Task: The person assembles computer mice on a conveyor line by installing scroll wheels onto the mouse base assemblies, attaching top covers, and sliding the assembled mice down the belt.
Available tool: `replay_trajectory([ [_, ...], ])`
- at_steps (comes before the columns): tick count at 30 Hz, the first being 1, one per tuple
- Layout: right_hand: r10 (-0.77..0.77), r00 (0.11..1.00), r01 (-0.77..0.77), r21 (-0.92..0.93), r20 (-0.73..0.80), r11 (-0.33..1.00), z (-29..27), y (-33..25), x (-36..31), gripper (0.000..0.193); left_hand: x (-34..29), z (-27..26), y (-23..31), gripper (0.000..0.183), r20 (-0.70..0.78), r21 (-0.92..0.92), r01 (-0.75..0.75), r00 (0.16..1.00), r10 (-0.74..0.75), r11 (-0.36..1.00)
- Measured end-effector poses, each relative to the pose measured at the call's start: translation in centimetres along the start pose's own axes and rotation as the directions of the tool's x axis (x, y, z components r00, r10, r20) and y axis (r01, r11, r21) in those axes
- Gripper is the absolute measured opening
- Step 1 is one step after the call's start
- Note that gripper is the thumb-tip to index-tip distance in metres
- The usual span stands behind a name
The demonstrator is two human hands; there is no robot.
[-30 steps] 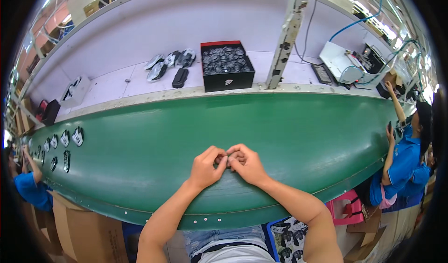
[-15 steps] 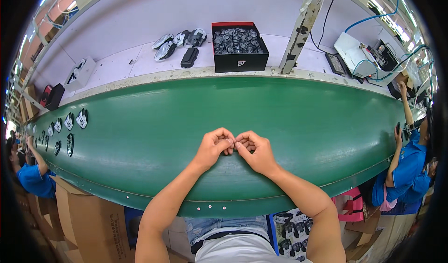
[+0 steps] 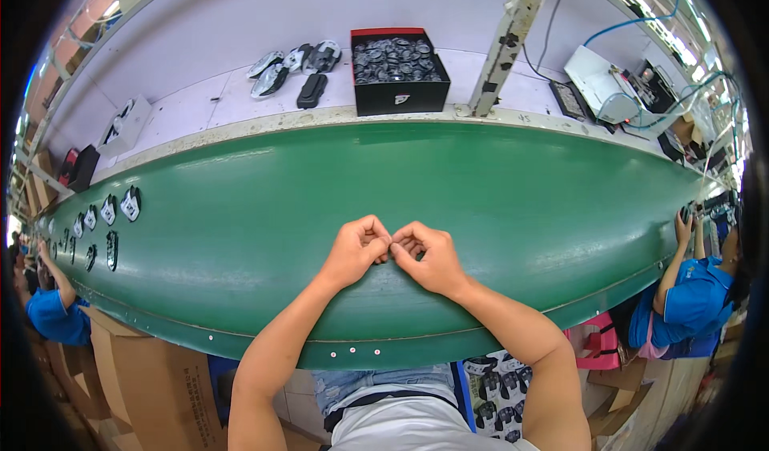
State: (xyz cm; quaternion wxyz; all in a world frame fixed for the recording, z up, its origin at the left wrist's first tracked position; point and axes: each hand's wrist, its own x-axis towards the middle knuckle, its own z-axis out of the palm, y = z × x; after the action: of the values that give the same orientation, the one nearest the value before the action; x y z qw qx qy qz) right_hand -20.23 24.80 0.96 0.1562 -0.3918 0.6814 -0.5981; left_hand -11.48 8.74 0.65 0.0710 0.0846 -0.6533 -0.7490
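Observation:
Over the middle of the green work surface (image 3: 264, 187), my left hand (image 3: 356, 251) and my right hand (image 3: 426, 256) meet at their fingertips. Both hands are closed, thumbs against curled forefingers. Whatever they pinch, if anything, is too small or hidden to make out. Straight ahead on the shelf stands a black box with a red inner edge (image 3: 400, 97), filled with many small dark, clear-looking round parts (image 3: 396, 60). Left of it lie several black-and-white shell-shaped parts (image 3: 270, 80) and a black oblong case (image 3: 312, 90).
Black-and-white parts (image 3: 130, 203) lie in rows on the surface's left end. Co-workers in blue shirts sit at the far left (image 3: 58, 315) and far right (image 3: 693, 299). A peeling post (image 3: 502, 50) rises behind the surface. By my lap are a cardboard box (image 3: 152, 379) and a tray of parts (image 3: 493, 391).
My hands stay fingertip to fingertip, with only a slight shift of the fingers. The whole view has moved a little. The co-worker at right has lowered a raised arm.

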Motion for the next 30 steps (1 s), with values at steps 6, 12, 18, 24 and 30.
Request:
replay_trajectory([
  [6,-0.096,0.995,0.094,-0.149,-0.006,0.984,0.3,0.2,-0.3,0.012,-0.6,0.8,0.7,0.007,-0.008,0.562,-0.279,0.94,0.342,0.779],
  [12,-0.2,0.98,0.183,-0.313,-0.022,0.932,0.7,0.9,-0.6,0.015,-1.0,1.2,0.9,0.008,0.08,0.722,-0.36,0.892,0.446,0.591],
  [18,-0.11,0.993,0.09,-0.296,-0.053,0.951,0.0,0.8,-0.5,0.016,-0.6,2.2,0.6,0.007,0.057,0.692,-0.362,0.89,0.453,0.624],
  [24,-0.134,0.988,0.114,-0.236,-0.07,0.965,0.5,0.8,0.2,0.014,-0.6,1.5,0.6,0.005,0.021,0.707,-0.341,0.886,0.464,0.619],
  [30,-0.132,0.99,0.11,-0.296,-0.055,0.949,-0.2,0.8,0.2,0.012,-0.2,1.9,1.2,0.006,0.065,0.736,-0.374,0.869,0.491,0.565],
])
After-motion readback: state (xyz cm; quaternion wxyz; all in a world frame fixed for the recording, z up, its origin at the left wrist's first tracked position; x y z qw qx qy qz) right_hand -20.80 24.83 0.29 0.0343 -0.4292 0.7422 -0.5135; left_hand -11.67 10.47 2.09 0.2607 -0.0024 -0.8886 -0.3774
